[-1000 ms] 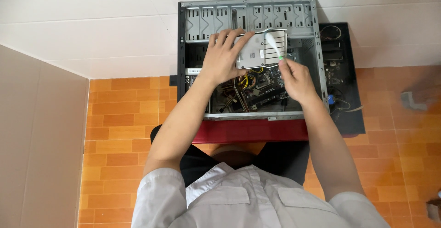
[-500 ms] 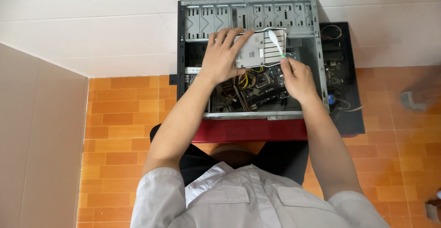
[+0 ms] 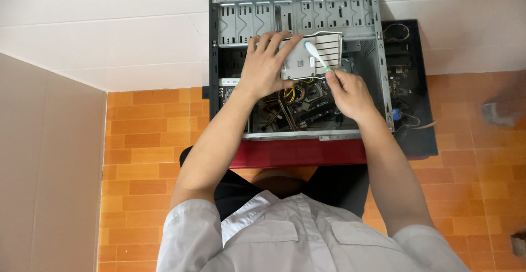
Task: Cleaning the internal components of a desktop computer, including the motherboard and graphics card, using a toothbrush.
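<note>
The big grey computer case (image 3: 296, 64) is lying open on its side on the orange tiled floor (image 3: 142, 135), just like a moment ago. It is not moving. Its red front edge (image 3: 298, 152) is sitting close to the person's knees. A black side panel (image 3: 408, 86) is lying to the right of the case, touching it.

Inside the case, the left hand (image 3: 266, 66) is resting on a flat grey metal box (image 3: 298, 61). It is staying in the same spot as before. Its fingers (image 3: 274, 42) are spread wide over the box's left edge and top.

The right hand (image 3: 350, 94) is moving a little. Before, it was lower and further right. Now it is sitting closer to the grey box. Its fingers are pinching the green handle of a small brush with a white head (image 3: 316, 55), and that head is now lying across the top of the box.

A small white label (image 3: 230, 81) with dark marks is sticking on the case's left inner wall, by the left wrist. Yellow and black wires (image 3: 290, 94) are bunching under the box.
</note>
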